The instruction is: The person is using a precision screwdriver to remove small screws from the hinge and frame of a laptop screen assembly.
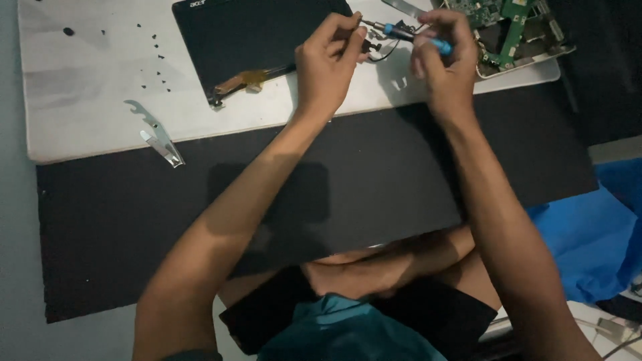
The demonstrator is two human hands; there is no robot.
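Screwdriver [414,37], blue handle with dark shaft, lying across between both hands at the top of the view, tip toward the left.

Far left of the grip: scattered small dark screws [155,57] on a white mat [87,113].
Below those: a flat metal bracket [157,137] at the mat's lower edge.
Left of the grip: black laptop lid [247,37], with a hinge and amber ribbon cable [244,81] at its lower corner.
Left hand [328,63]: fingers pinched shut on a small dark part at the screwdriver's tip; what it is cannot be told.
Right hand [445,57]: fingers closed around the blue handle.
Right of the grip: green circuit board [508,27] in an open chassis.
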